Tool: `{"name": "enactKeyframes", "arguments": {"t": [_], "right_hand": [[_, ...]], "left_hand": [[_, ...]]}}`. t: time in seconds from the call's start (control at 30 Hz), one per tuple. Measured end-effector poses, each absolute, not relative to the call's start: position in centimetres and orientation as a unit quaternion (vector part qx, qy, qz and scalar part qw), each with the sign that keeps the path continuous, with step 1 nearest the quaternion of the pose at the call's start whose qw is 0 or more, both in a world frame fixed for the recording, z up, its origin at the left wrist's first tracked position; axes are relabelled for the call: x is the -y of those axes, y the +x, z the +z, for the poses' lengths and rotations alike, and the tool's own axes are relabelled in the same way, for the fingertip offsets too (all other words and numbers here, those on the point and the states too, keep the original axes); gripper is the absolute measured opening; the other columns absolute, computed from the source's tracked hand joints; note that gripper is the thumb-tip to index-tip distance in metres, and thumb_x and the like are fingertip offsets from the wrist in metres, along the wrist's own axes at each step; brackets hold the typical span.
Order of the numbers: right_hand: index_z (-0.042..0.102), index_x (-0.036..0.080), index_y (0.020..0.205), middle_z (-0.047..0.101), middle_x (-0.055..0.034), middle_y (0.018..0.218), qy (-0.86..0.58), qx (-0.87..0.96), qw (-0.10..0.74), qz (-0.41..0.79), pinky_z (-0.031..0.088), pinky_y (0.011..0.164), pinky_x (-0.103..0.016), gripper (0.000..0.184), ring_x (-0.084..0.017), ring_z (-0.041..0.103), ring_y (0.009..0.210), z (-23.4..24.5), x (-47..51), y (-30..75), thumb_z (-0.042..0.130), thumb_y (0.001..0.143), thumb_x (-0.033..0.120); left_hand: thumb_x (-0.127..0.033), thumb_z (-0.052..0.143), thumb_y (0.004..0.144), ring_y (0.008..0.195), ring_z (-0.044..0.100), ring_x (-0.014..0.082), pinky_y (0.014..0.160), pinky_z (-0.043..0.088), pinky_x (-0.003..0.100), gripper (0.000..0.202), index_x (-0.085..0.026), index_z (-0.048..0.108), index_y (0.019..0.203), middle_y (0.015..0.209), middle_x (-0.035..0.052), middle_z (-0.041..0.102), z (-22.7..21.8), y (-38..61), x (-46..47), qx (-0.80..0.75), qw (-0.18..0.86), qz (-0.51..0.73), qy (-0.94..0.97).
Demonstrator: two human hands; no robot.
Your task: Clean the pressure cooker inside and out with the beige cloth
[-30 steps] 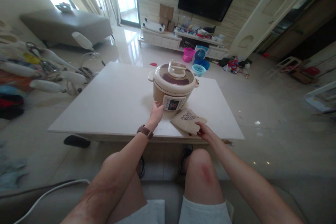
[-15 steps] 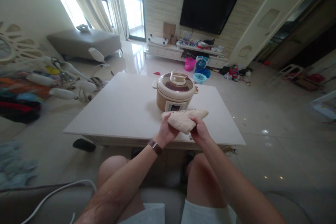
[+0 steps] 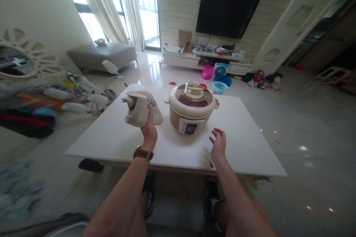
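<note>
A folded beige cloth with a dark printed pattern is gripped in my left hand, over the left part of the white table. My fingers are partly hidden beneath the cloth. To its right stands a cream and brown electric cooker, its lid with a see-through window on top and a control panel facing me. My right hand hovers at the cooker's front right, apart from it, with fingers loosely spread and nothing in them.
A small dark object lies at the table's front edge. Beyond the table are a light blue basket, a pink basket and a low TV cabinet. White-padded metal arms stand at the left.
My left hand has carried the cloth left, away from the cooker's front. My right hand has let go of the cloth and opened. The camera view has shifted slightly.
</note>
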State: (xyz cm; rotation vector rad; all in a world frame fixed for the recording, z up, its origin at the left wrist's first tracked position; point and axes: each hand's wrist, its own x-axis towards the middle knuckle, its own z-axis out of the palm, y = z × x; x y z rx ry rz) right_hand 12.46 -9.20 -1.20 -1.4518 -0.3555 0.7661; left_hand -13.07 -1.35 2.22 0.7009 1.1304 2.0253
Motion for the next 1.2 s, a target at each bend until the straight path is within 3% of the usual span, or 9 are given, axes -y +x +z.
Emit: {"name": "enactKeyframes", "arguments": {"t": [0.1,0.17,0.4,0.57,0.7,0.8,0.9,1.03,1.2], "right_hand": [[0.061,0.030,0.110,0.063,-0.0029,0.139,-0.639,0.162,0.666,0.349,0.055,0.087,-0.028,0.039,-0.021,0.059,0.130,-1.6,6.9,11.8,0.063,0.073,0.041],[0.060,0.031,0.119,0.061,-0.0032,0.146,-0.625,0.173,0.671,0.358,0.054,0.093,-0.029,0.047,-0.021,0.058,0.134,-1.4,5.4,11.3,0.064,0.073,0.043],[0.062,0.030,0.124,0.066,-0.0049,0.143,-0.600,0.168,0.687,0.375,0.056,0.092,-0.032,0.052,-0.022,0.061,0.132,-1.4,3.3,10.5,0.062,0.073,0.042],[0.065,0.031,0.123,0.063,-0.0039,0.148,-0.586,0.158,0.687,0.400,0.059,0.092,-0.033,0.052,-0.023,0.062,0.133,-1.5,3.7,11.1,0.063,0.072,0.041],[0.067,0.031,0.124,0.063,-0.0033,0.151,-0.582,0.157,0.670,0.432,0.057,0.090,-0.030,0.055,-0.023,0.060,0.136,-1.5,4.5,11.3,0.065,0.070,0.040],[0.068,0.030,0.126,0.066,-0.0040,0.150,-0.576,0.163,0.661,0.452,0.056,0.092,-0.031,0.058,-0.024,0.061,0.135,-1.5,5.1,11.0,0.067,0.069,0.040],[0.068,0.028,0.128,0.068,-0.0055,0.148,-0.572,0.160,0.657,0.464,0.056,0.093,-0.032,0.061,-0.024,0.063,0.132,-1.6,5.6,10.6,0.068,0.068,0.040],[0.068,0.028,0.131,0.067,-0.0060,0.149,-0.575,0.161,0.657,0.460,0.056,0.092,-0.032,0.062,-0.024,0.064,0.131,-1.9,5.5,10.4,0.067,0.069,0.040],[0.071,0.027,0.128,0.070,-0.0059,0.145,-0.583,0.149,0.668,0.438,0.056,0.094,-0.032,0.060,-0.023,0.069,0.124,-2.8,4.7,10.8,0.069,0.069,0.039]], "left_hand": [[-0.035,0.078,0.089,0.160,0.041,0.0253,0.139,0.020,0.041,0.059,-0.023,0.065,0.145,0.166,0.0056,0.054,1.0,-10.7,-0.4,-0.486,0.334,0.728,0.350],[-0.039,0.078,0.090,0.160,0.042,0.0279,0.139,0.018,0.045,0.053,-0.023,0.069,0.139,0.160,0.0077,0.060,0.5,-8.6,-1.2,-0.478,0.340,0.683,0.435],[-0.026,0.094,0.070,0.165,0.029,0.0424,0.137,0.012,0.065,0.026,-0.029,0.083,0.094,0.138,0.0084,0.074,2.2,-4.6,-1.7,-0.469,0.333,0.582,0.575],[-0.023,0.086,0.078,0.167,0.025,0.0383,0.138,0.010,0.059,0.043,-0.032,0.082,0.119,0.149,0.0046,0.069,3.2,-4.5,-1.8,-0.474,0.264,0.593,0.594],[-0.028,0.074,0.090,0.163,0.035,0.0320,0.136,0.024,0.050,0.041,-0.026,0.076,0.130,0.153,0.0085,0.065,1.5,-4.9,-2.4,-0.491,0.232,0.661,0.518],[-0.026,0.075,0.085,0.148,0.056,0.0301,0.129,0.039,0.045,0.039,-0.023,0.077,0.124,0.138,0.0091,0.074,-0.6,-5.1,-2.9,-0.510,0.256,0.691,0.443],[-0.031,0.071,0.089,0.137,0.065,0.0292,0.122,0.047,0.042,0.030,-0.019,0.078,0.116,0.130,0.0086,0.078,-2.6,-5.3,-3.5,-0.541,0.290,0.695,0.375],[-0.038,0.067,0.095,0.138,0.064,0.0289,0.121,0.049,0.044,0.041,-0.016,0.075,0.128,0.140,0.0113,0.074,-4.2,-5.6,-4.3,-0.584,0.361,0.674,0.273],[-0.033,0.058,0.102,0.148,0.057,0.0233,0.127,0.043,0.041,0.048,-0.021,0.063,0.149,0.157,0.0072,0.064,-4.2,-6.4,-6.2,-0.560,0.426,0.665,0.249]]}}
